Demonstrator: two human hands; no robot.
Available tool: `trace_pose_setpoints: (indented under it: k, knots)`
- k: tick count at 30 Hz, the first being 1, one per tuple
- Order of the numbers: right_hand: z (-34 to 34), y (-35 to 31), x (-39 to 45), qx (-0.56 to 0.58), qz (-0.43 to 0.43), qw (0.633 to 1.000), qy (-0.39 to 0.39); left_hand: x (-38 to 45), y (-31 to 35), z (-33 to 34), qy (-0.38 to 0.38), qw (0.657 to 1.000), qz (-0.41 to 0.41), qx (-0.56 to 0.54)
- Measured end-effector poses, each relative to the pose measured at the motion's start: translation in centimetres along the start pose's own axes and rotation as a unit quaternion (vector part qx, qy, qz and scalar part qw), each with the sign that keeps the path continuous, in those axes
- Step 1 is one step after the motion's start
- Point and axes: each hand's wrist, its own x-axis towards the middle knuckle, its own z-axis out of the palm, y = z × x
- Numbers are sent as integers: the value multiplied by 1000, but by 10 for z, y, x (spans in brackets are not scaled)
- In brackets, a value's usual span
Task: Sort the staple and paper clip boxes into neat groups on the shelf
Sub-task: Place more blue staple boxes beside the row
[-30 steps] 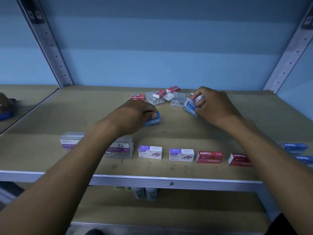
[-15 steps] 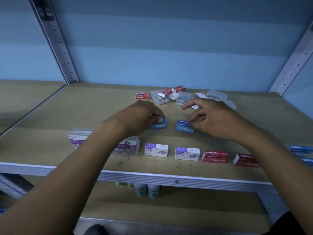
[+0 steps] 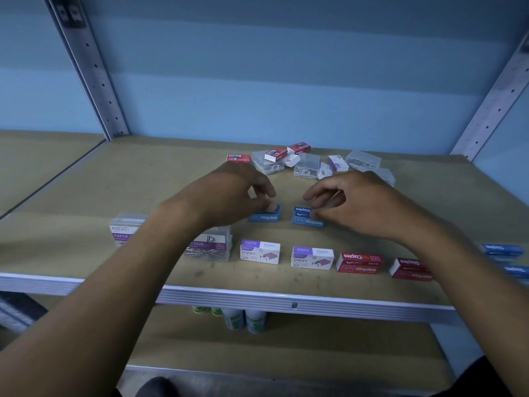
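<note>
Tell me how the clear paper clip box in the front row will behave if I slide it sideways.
The clear paper clip box stands on a narrow edge, so it may tip. Its loose clips would probably shift and rattle. The plastic looks rigid.

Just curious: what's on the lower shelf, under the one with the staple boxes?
Under the shelf's front rail, two white bottles and two green caps show on the lower shelf. The rail covers their upper parts; labels are unreadable.

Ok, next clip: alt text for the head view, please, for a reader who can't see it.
Two bare hands each hold a small blue staples box on a wooden shelf: the left hand on one blue box, the right hand on the other blue box. Nearer the shelf's front edge runs a row of clear paper clip, purple-and-white and red boxes; a mixed pile lies behind.
</note>
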Motion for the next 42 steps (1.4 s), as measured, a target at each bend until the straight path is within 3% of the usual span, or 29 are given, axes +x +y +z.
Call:
trace_pose_setpoints:
  k: [9,18,42]
  knots:
    - [0,5,-1,-39,-22,998,35,2,5,4,-2,999,-17,28]
    - [-40,39,-22,-54,9,995,80,15,46,12,62,997,49,10]
    - [-115,141,-87,-62,125,984,108,97,169,87,-16,994,100,-39]
